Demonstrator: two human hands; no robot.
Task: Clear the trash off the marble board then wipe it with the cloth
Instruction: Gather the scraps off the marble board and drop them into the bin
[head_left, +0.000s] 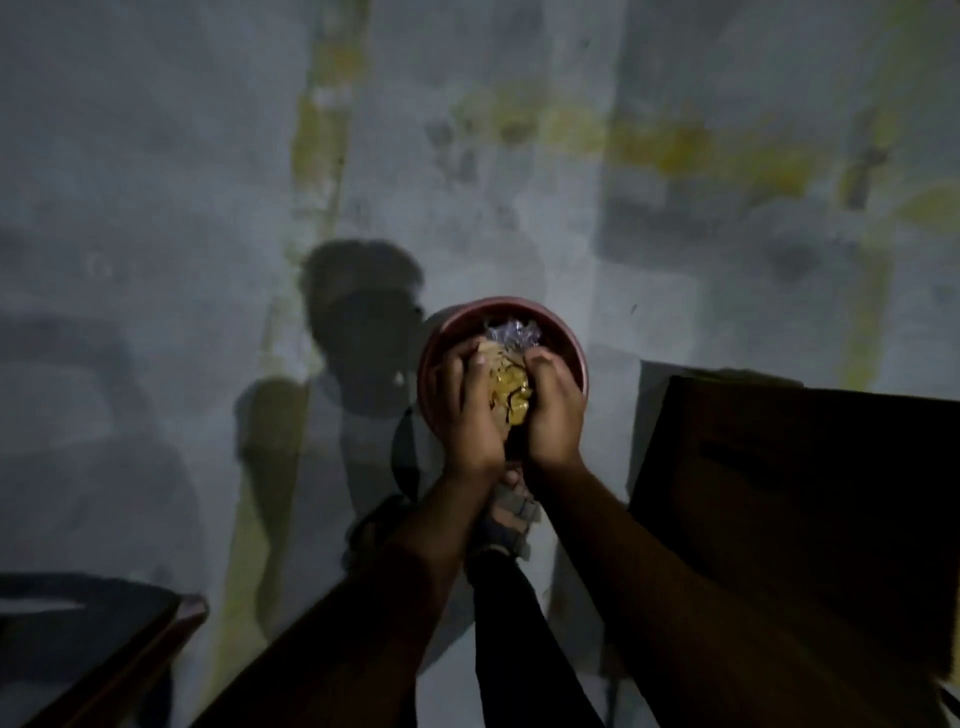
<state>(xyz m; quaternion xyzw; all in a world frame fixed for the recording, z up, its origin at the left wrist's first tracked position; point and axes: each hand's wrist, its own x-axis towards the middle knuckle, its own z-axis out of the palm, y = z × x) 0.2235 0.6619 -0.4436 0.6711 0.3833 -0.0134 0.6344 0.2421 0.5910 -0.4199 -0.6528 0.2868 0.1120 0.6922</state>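
Both hands — left hand (464, 402), right hand (550, 405) — cup crumpled golden, crinkly trash (511, 387) over a round reddish bin (574, 358) on stained grey concrete; a dark box (795, 493) stands just right.

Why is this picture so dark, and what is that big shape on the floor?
Head view: dim light, brightest around the hands and red bin; the shape on the floor is the person's own shadow; corners fall nearly black; the whole frame looks soft and slightly blurred.
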